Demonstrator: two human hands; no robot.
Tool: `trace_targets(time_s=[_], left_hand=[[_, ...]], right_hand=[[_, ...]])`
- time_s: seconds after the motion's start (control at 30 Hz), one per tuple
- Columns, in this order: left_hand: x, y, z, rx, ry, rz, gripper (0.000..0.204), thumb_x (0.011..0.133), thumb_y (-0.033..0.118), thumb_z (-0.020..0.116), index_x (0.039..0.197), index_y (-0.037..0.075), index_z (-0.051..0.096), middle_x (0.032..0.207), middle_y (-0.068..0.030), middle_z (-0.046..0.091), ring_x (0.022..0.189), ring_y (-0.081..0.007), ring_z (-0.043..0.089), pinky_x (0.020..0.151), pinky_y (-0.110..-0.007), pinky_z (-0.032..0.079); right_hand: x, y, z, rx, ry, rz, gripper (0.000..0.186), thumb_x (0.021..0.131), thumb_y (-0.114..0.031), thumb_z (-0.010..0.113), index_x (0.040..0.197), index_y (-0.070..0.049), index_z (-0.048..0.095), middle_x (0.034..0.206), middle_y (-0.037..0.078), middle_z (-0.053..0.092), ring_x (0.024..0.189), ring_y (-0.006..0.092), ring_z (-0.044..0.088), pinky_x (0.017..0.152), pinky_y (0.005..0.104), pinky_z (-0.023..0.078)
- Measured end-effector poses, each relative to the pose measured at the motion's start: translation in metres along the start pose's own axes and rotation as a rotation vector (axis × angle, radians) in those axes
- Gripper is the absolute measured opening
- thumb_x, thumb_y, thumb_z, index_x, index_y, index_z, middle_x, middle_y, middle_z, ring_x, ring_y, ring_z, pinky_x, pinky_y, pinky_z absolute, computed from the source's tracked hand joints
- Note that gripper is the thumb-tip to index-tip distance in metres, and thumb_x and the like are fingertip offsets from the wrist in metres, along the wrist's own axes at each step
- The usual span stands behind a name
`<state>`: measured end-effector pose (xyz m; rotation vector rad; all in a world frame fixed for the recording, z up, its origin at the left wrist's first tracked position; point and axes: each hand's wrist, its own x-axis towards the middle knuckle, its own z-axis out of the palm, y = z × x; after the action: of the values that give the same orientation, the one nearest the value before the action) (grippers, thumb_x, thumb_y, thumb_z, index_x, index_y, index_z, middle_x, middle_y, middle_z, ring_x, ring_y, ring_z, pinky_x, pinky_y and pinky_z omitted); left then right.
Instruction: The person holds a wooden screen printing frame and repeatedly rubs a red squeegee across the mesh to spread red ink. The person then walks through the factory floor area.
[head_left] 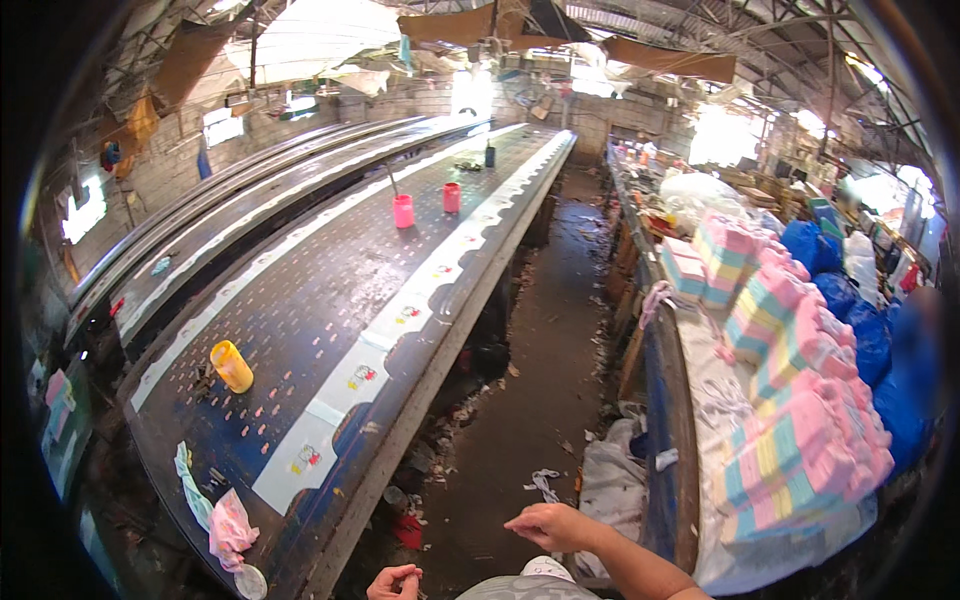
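My left hand (pixel 396 582) is at the lower edge, near the end of a long dark printing table. Its fingers are curled in, and nothing shows in them. My right hand (pixel 548 526) hangs over the aisle floor with its fingers loosely bent and empty. Along the near edge of the long table (pixel 290 350) runs a strip of pale cut fabric pieces (pixel 330 410) with small coloured prints. A yellow tub (pixel 231 366) stands tilted on the table, with a pink tub (pixel 403 211) and a red tub (pixel 452 198) farther back.
On the right, a bench (pixel 690 400) carries stacked pink, yellow and blue fabric bundles (pixel 790 450), with blue bags (pixel 865 330) behind. Scraps litter the wet-looking aisle floor (pixel 540 320). A pink rag (pixel 231 530) lies at the table's near corner. More long tables (pixel 250 215) stand at left.
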<state>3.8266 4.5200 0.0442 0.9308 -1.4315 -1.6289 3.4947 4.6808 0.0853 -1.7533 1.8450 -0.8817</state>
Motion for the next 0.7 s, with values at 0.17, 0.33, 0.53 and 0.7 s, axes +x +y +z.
trace_targets(time_s=[0.17, 0.33, 0.53, 0.7], left_hand=[[0.094, 0.016, 0.083, 0.190, 0.014, 0.271, 0.011, 0.108, -0.002, 0.073, 0.111, 0.002, 0.083, 0.103, -0.0038, 0.081, 0.083, -0.0089, 0.071, 0.071, -0.025, 0.057], [0.225, 0.023, 0.219, 0.120, -0.117, 0.362, 0.012, 0.106, -0.005, 0.076, 0.112, 0.003, 0.082, 0.097, 0.0003, 0.077, 0.084, -0.0058, 0.068, 0.074, -0.024, 0.055], [0.361, 0.049, 0.363, 0.199, -0.371, 0.448, 0.009, 0.102, -0.004, 0.081, 0.108, 0.003, 0.083, 0.093, -0.0001, 0.075, 0.079, -0.0050, 0.065, 0.066, -0.025, 0.051], [0.457, 0.059, 0.454, 0.224, -0.397, 0.389, 0.008, 0.100, -0.002, 0.083, 0.107, 0.002, 0.083, 0.096, -0.0035, 0.078, 0.085, -0.0096, 0.071, 0.076, -0.027, 0.057]], right_hand=[[0.048, 0.087, -0.041, 0.014, -0.119, 0.022, 0.030, 0.108, -0.016, 0.073, 0.136, -0.011, 0.080, 0.113, 0.012, 0.082, 0.111, 0.0351, 0.077, 0.098, 0.0460, 0.063], [0.100, 0.190, -0.133, -0.006, 0.025, -0.011, 0.029, 0.109, -0.016, 0.072, 0.136, -0.012, 0.081, 0.111, 0.012, 0.081, 0.111, 0.0351, 0.077, 0.100, 0.0462, 0.062], [0.138, 0.315, -0.269, -0.068, 0.204, 0.150, 0.026, 0.108, -0.017, 0.075, 0.133, -0.014, 0.084, 0.111, 0.012, 0.082, 0.104, 0.0323, 0.078, 0.093, 0.0430, 0.063], [0.189, 0.371, -0.366, -0.093, 0.340, 0.132, 0.030, 0.101, -0.004, 0.076, 0.129, -0.011, 0.085, 0.107, 0.011, 0.080, 0.102, 0.0319, 0.077, 0.093, 0.0422, 0.063]])
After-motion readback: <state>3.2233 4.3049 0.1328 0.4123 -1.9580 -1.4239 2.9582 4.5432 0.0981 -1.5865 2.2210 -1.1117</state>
